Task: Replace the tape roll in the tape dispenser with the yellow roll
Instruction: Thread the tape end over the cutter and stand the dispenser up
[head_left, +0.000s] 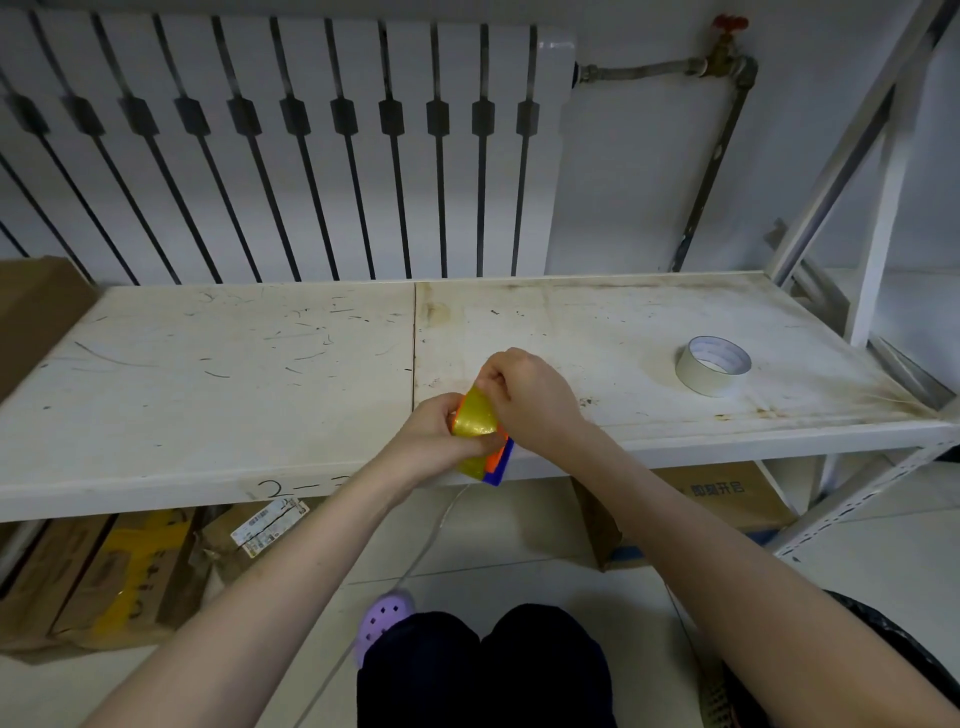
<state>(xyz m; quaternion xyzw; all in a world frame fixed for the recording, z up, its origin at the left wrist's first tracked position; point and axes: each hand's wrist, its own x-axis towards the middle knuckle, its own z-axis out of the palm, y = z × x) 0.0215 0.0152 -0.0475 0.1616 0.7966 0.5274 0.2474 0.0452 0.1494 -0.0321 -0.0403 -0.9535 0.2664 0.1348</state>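
Both hands meet above the front edge of a scuffed white shelf. The left hand is closed around a yellow roll, glossy and faintly glittering, a short wide cylinder whose curved band faces the camera. Its axis seems to run roughly left to right, tilted, though the fingers hide the ends. Tucked against the roll's lower right, partly under the palm, is the dispenser, hard plastic with an orange piece over a blue one, its blue end pointing down and toward the camera past the shelf edge. The right hand is curled shut at the top of the roll, fingertips pinched on its upper edge; whether they hold a tape end cannot be told.

Well to the right of the grip, a pale roll with a white core lies flat on the shelf, hole up. Beyond the hands stands a white ribbed radiator. Below the grip, under the shelf, sit cardboard boxes, and a thin white cord hangs toward the tiled floor near a lilac clog.
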